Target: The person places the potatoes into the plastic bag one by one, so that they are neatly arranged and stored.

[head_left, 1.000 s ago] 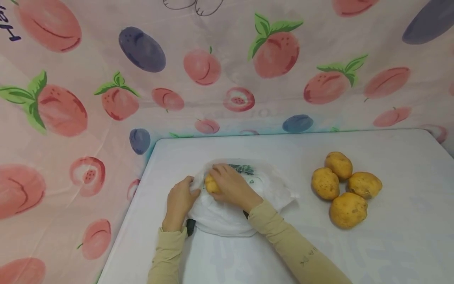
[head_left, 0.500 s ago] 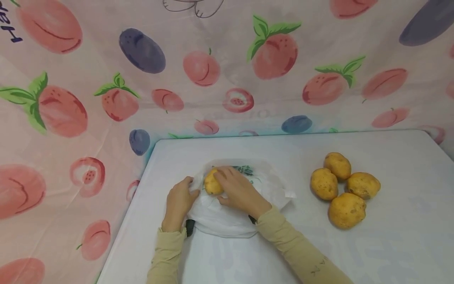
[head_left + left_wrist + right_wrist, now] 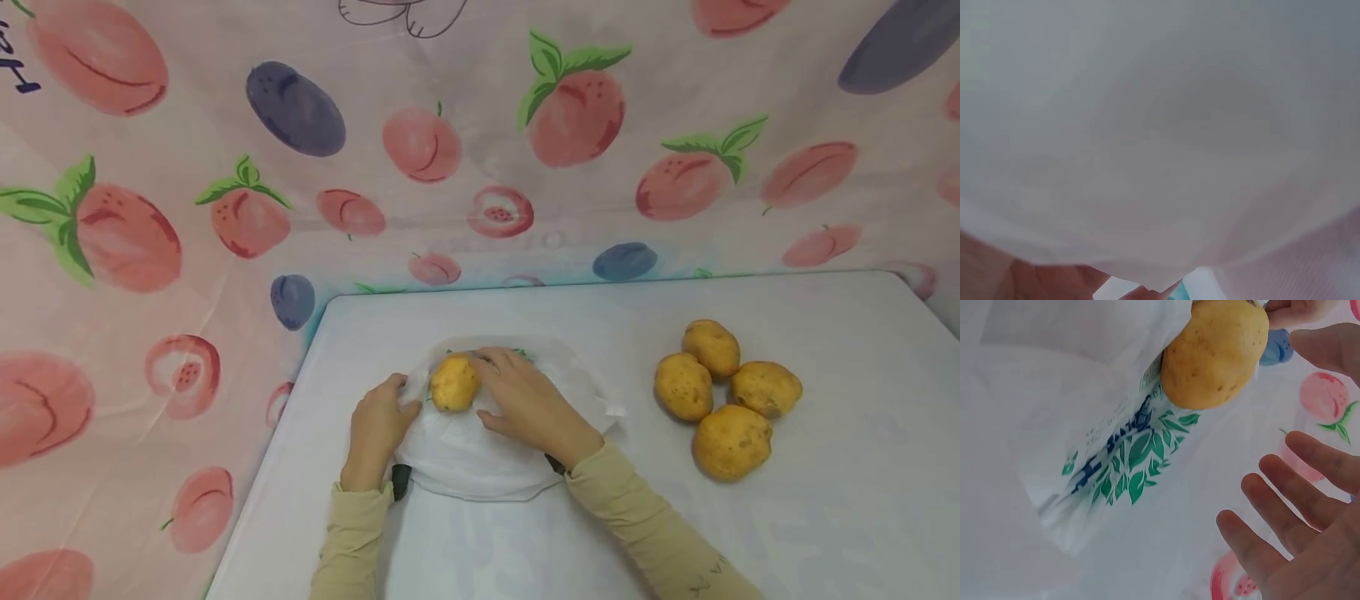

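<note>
A yellow potato [image 3: 454,383] lies on the left part of a white plastic bag [image 3: 480,467] in the head view. My left hand [image 3: 377,429] grips the bag's left edge beside it; white plastic [image 3: 1166,125] fills most of the left wrist view. To the right of the potato, my right hand [image 3: 528,407] is over the bag with fingers spread. In the right wrist view the fingers of my right hand [image 3: 1310,519] are apart and hold nothing, and the potato [image 3: 1215,353] rests against the bag's printed side [image 3: 1104,425].
Several potatoes [image 3: 732,443] sit grouped on the white table [image 3: 862,500] to the right. Behind and left of the table hangs a fruit-patterned cloth [image 3: 442,75]. A dark object [image 3: 401,481] shows by my left wrist.
My right hand has let go of the potato and moved right, leaving more of the potato in sight. My left hand has stayed at the bag's edge.
</note>
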### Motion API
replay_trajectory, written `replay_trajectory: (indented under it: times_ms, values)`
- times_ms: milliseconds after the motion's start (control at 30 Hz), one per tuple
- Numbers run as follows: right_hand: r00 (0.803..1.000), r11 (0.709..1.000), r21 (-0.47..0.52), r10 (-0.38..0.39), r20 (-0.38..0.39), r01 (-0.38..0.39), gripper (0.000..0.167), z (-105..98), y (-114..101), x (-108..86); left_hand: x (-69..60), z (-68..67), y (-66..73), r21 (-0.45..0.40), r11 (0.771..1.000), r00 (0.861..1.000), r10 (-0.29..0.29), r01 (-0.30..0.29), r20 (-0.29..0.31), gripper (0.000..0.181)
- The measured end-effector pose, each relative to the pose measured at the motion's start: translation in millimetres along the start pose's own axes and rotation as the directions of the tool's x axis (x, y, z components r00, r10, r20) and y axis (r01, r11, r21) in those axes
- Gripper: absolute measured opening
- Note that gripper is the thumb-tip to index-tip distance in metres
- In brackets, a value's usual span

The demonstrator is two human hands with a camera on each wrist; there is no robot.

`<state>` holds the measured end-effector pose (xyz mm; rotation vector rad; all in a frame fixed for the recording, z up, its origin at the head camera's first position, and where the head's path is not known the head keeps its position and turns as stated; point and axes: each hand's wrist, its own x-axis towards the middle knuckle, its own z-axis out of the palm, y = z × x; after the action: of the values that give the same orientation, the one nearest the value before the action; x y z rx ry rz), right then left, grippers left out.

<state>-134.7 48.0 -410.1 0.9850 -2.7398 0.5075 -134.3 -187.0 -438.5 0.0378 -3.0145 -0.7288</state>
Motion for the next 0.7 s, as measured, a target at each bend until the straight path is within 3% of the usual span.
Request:
replay_trajectory:
  times_ms: [200,700]
  values:
    - [0.998,0.998,0.0,0.056,0.027,-0.056,0.068,-8.4,7.8,-6.9,0.3,0.8,-1.0,0.0,1.0,1.0,0.002,-0.002,0.0,0.046]
    - [0.993,0.993,0.009,0.117,0.01,-0.118,0.066,-18.7,26.3,-30.0,0.7,0.5,-2.3,-0.017,1.0,1.0,-0.005,0.006,0.008,0.046]
